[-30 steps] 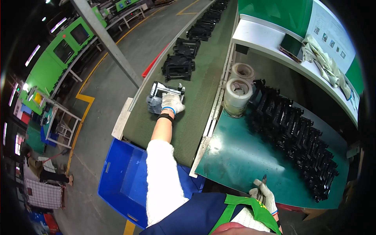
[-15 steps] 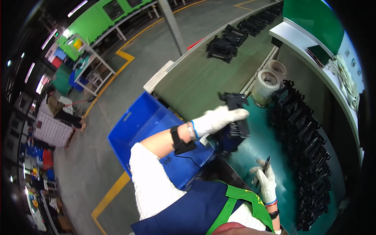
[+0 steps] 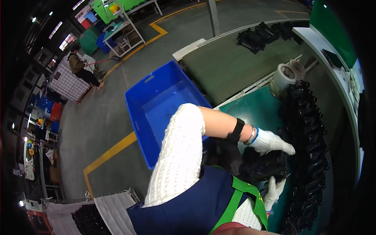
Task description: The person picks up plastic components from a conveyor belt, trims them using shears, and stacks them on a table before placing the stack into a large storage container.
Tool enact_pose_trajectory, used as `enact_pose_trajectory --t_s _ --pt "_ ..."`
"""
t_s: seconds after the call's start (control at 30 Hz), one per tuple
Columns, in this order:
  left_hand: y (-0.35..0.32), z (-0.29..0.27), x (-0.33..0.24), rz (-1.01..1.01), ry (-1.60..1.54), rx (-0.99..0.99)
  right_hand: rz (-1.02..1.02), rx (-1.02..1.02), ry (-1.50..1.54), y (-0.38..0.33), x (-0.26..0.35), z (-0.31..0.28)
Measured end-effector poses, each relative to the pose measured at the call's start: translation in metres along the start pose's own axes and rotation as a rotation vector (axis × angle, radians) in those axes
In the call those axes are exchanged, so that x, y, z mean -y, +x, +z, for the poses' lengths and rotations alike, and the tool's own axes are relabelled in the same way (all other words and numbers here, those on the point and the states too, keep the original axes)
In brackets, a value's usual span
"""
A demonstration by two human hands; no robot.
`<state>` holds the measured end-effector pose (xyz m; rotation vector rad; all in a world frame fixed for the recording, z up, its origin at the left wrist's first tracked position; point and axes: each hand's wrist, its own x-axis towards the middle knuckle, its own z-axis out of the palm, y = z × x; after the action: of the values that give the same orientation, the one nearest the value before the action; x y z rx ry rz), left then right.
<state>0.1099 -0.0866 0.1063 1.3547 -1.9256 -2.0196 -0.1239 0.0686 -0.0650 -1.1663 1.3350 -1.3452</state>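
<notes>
Showing in the head view, a black part (image 3: 261, 166) lies between the left hand (image 3: 271, 142), stretched over it, and the right hand (image 3: 275, 190), thumb raised, both grips impossible to tell, near unreadable yellow marks (image 3: 259, 193) on a green collar (image 3: 239, 184).

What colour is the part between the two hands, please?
The part is black; the head view shows it.

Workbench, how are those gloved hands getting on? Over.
Left hand over a black part, grip unclear. Right hand close by it. Row of black parts alongside, maybe crowding.
</notes>
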Motion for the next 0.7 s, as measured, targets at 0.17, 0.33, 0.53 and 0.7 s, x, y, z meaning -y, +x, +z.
enact_pose_trajectory --t_s 0.17,0.33,0.53,0.7 --pt "0.048 -0.026 0.012 0.138 0.237 -0.183 0.32 -0.162 0.424 -0.025 -0.028 -0.057" --pt "0.143 -0.065 0.055 0.02 0.6 -0.389 0.414 -0.407 0.541 -0.034 -0.007 -0.023" --pt "0.193 -0.041 0.053 0.032 0.756 -0.371 0.446 -0.479 0.467 -0.04 -0.073 -0.068" --pt "0.202 -0.031 0.039 0.109 0.835 -0.161 0.471 -0.618 0.427 -0.034 -0.048 -0.055"
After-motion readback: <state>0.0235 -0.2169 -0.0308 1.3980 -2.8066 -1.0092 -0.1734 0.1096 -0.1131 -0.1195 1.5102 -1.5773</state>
